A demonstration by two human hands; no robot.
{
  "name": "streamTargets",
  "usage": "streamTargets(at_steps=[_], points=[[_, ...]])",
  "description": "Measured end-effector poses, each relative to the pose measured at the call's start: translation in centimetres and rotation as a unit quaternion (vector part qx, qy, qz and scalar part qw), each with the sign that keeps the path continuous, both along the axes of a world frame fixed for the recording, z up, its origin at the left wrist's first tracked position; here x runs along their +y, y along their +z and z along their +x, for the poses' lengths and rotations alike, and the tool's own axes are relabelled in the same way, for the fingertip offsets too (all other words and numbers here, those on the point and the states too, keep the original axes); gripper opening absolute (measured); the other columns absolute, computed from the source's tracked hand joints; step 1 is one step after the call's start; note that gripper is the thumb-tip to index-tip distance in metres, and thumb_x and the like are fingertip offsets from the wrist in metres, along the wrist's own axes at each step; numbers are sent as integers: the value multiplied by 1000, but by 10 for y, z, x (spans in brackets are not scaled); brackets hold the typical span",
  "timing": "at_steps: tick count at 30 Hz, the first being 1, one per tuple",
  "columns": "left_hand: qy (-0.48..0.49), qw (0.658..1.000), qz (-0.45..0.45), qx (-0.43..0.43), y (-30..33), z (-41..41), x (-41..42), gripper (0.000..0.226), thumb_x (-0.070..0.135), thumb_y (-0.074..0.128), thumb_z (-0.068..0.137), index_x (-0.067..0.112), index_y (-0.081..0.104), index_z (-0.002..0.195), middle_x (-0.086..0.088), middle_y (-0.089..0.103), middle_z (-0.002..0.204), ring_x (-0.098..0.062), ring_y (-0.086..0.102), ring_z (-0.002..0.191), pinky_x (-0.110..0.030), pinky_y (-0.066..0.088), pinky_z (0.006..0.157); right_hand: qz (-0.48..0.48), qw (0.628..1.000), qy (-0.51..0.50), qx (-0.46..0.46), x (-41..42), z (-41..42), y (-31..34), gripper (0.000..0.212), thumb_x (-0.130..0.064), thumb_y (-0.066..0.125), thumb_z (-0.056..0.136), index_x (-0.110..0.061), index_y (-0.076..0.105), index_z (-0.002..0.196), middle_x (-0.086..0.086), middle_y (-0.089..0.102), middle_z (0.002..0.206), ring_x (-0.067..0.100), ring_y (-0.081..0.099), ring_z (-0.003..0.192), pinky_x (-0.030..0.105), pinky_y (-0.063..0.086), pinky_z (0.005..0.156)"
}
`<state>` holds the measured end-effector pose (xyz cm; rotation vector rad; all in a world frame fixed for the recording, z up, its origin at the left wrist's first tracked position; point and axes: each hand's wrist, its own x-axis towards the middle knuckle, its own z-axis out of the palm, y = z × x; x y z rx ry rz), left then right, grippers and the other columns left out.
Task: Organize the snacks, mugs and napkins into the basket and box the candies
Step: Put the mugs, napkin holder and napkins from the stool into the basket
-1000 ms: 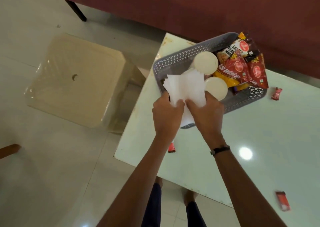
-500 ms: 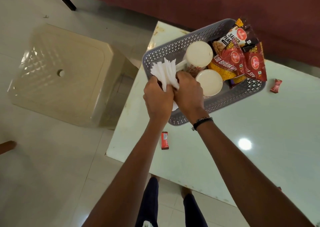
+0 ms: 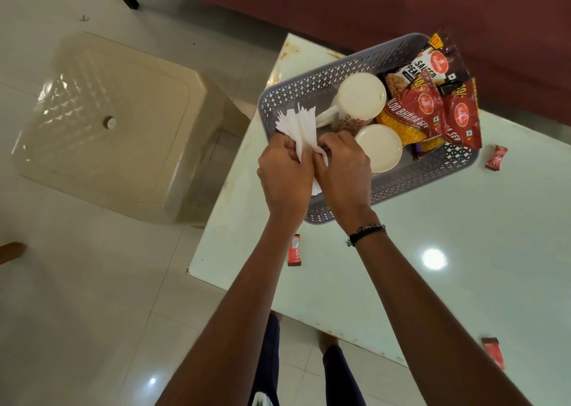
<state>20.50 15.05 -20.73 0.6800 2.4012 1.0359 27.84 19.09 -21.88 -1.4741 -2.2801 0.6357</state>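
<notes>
On the table [image 3: 463,235], my left hand [image 3: 282,173] and right hand [image 3: 341,167] now grip the napkins [image 3: 298,127] upright, no longer flat, ready to slot into the basket [image 3: 309,96] beside the mugs [image 3: 361,96].

White napkins [image 3: 301,127], grey lattice-patterned basket [image 3: 312,88], red snack packets [image 3: 432,108]

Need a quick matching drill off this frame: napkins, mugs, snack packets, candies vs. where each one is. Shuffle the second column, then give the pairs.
1 napkins
2 mugs
3 snack packets
4 candies

A loose on the table, outside the basket
B far end of the basket
C pinched between left hand and right hand
D middle of the basket

Pairs: 1-C, 2-D, 3-B, 4-A
</notes>
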Motion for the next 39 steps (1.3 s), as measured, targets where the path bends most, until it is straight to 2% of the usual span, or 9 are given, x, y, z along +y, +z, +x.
streamTargets(at_steps=[4, 10, 14, 20, 24, 28, 33, 36, 39], points=[[16, 1000, 0, 21, -3, -4, -1, 13, 17, 73, 75, 8, 64, 78, 7, 57, 63, -5, 50, 53, -18, 45, 62, 11, 1000, 17, 13, -2, -2, -2, 16, -13, 59, 89, -3, 63, 100, 14, 65, 100, 29, 63, 82, 32, 48, 65], [0, 1000, 17, 21, -7, 0, -4, 13, 17, 69, 78, 6, 66, 72, 3, 65, 64, -10, 57, 56, -24, 49, 64, 65, 998, -5, -7, -4, -3, -12, 10, -13, 63, 84, -6, 66, 78, 10, 66, 76, 24, 60, 63, 30, 47, 52], [-3, 1000, 13, 18, -12, 1, -8, 17, 21, 71, 80, 6, 66, 73, -1, 67, 66, -11, 59, 58, -14, 43, 62, 72, 997, -9, 2, -4, -3, -17, 11, -11, 69, 81, -7, 64, 72, 8, 64, 72, 20, 56, 55, 24, 42, 46], [-1, 1000, 20, 17, -17, 6, -12, 18, 23, 70, 82, 6, 66, 79, -5, 68, 72, -12, 60, 62, -18, 49, 66, 116, 993, 37, -5, -5, 2, -24, 12, -10, 69, 80, -5, 69, 70, 8, 63, 69, 19, 57, 52, 29, 50, 43], [2, 1000, 17, 21, -17, 6, -12, 17, 22, 70, 82, 6, 66, 80, -5, 69, 75, -10, 59, 62, -3, 37, 60, 106, 992, 65, -4, -8, 10, -24, 12, -13, 67, 82, -5, 72, 76, 9, 61, 68, 20, 56, 52, 28, 50, 44], [-1, 999, 30, 28, -15, 2, -16, 19, 24, 69, 83, 6, 65, 78, -6, 70, 75, -15, 63, 65, -9, 40, 60, 121, 990, 75, 13, -11, 25, -12, 15, -14, 62, 88, -4, 73, 85, 9, 64, 71, 21, 59, 60, 29, 52, 49], [-20, 996, 76, 43, -3, 4, -34, 10, 15, 58, 89, 7, 62, 85, -5, 67, 82, -16, 61, 72, -24, 51, 63, 168, 986, 3, 4, 20, 60, 21, 18, -25, 60, 91, -16, 75, 90, 2, 70, 79, 18, 63, 68, 26, 47, 45], [-12, 996, 85, 34, 0, 6, -44, 6, 10, 54, 90, 10, 59, 92, -2, 63, 89, -15, 59, 76, -31, 54, 66, 156, 986, -65, -6, 56, 88, 36, 24, -30, 55, 93, -15, 75, 95, 3, 73, 90, 18, 64, 76, 19, 39, 56], [35, 997, 70, 20, -1, 6, -43, 15, 7, 54, 87, 8, 57, 102, -6, 62, 100, -16, 60, 84, -27, 53, 71, 94, 981, -171, 20, 96, 114, 37, 26, -28, 52, 92, -16, 74, 98, 7, 72, 96, 21, 64, 85, 21, 37, 64]])
